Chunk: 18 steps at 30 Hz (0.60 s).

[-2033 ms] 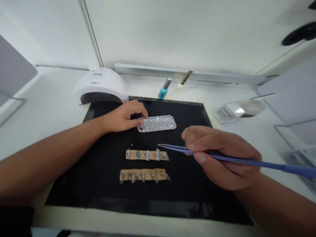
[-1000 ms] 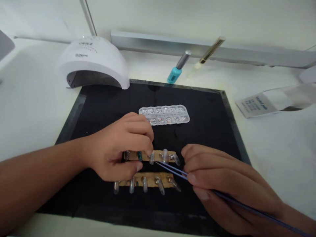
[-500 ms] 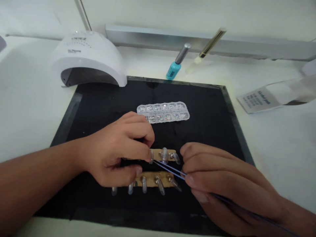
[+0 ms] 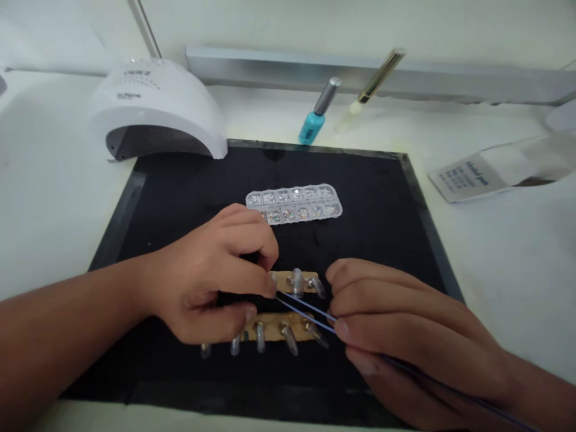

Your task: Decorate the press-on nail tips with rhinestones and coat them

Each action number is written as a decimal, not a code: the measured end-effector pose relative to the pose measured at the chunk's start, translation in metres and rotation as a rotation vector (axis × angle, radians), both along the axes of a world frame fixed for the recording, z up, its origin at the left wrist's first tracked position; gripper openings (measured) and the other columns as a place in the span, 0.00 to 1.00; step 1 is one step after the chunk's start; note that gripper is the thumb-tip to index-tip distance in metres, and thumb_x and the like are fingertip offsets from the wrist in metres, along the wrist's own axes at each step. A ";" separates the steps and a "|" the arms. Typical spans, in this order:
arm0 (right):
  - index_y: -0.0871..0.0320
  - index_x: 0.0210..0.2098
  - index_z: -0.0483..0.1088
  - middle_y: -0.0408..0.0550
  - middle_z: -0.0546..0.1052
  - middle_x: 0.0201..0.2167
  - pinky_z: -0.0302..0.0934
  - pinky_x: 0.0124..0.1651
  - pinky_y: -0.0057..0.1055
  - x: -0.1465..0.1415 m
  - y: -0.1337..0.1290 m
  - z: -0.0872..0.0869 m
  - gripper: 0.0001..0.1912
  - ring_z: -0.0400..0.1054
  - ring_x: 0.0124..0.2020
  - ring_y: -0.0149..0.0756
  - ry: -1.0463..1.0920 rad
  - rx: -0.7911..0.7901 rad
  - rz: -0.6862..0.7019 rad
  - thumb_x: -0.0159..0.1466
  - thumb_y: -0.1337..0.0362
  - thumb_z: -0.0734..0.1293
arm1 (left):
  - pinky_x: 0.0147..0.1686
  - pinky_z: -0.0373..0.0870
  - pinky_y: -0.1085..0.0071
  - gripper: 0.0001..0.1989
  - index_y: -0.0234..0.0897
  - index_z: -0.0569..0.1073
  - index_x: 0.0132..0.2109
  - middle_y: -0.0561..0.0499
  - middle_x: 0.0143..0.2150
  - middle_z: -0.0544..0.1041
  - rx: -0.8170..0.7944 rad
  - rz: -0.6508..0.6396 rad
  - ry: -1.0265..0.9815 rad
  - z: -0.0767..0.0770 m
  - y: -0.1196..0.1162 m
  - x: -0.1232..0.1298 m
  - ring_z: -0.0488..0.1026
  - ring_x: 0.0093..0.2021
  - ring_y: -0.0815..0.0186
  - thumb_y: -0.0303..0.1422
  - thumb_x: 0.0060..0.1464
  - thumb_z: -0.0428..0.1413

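My right hand (image 4: pixel 405 330) pinches thin blue tweezers (image 4: pixel 310 312), whose tips reach to my left index fingertip. My left hand (image 4: pixel 220 270) is curled over the left part of the upper tan strip (image 4: pixel 283 279); its fingertip covers what it touches there. Clear false nails, such as one upright nail (image 4: pixel 297 282), stand on that strip. Below lies a second tan strip (image 4: pixel 272 325) with several clear nails (image 4: pixel 260 337) along it; my left thumb is by its left part. A clear case (image 4: pixel 294 204) of small sparkling stones lies behind my left hand.
Under everything is a black mat (image 4: pixel 373 210). A white dome lamp (image 4: pixel 157 108) is at the back left. Behind the mat lie a turquoise bottle (image 4: pixel 312 128) and a gold-capped bottle (image 4: pixel 378 81). An alcohol pads box (image 4: pixel 472 177) is at the right.
The whole view has shifted a little, so things appear slightly further left. Both hands keep nearly the same pose, with the tweezer tips still at my left index fingertip.
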State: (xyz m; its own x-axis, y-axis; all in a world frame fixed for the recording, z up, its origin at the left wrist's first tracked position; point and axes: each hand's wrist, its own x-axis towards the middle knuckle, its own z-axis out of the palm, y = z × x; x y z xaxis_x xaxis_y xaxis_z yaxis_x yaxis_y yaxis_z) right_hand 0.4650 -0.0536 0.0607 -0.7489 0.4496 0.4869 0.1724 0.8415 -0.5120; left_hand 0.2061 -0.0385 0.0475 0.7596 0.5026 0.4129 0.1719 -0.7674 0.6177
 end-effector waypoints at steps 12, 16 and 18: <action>0.52 0.38 0.70 0.47 0.78 0.28 0.75 0.40 0.40 0.009 -0.004 0.012 0.07 0.76 0.30 0.39 0.022 -0.134 -0.128 0.63 0.70 0.64 | 0.43 0.65 0.53 0.09 0.37 0.73 0.39 0.46 0.38 0.71 0.042 -0.004 -0.027 0.000 -0.001 0.001 0.70 0.39 0.59 0.27 0.49 0.53; 0.51 0.40 0.71 0.48 0.77 0.29 0.74 0.43 0.42 0.013 -0.006 0.010 0.07 0.75 0.32 0.41 0.111 -0.197 -0.202 0.63 0.68 0.65 | 0.44 0.64 0.53 0.09 0.37 0.73 0.39 0.46 0.39 0.71 0.024 0.003 -0.004 -0.002 -0.002 0.000 0.69 0.41 0.58 0.26 0.49 0.54; 0.50 0.41 0.72 0.48 0.77 0.30 0.73 0.44 0.42 0.013 -0.006 0.007 0.08 0.75 0.34 0.41 0.139 -0.238 -0.225 0.64 0.67 0.65 | 0.44 0.64 0.53 0.09 0.37 0.73 0.38 0.46 0.39 0.71 0.013 -0.001 0.013 -0.002 -0.002 0.000 0.69 0.42 0.58 0.26 0.48 0.54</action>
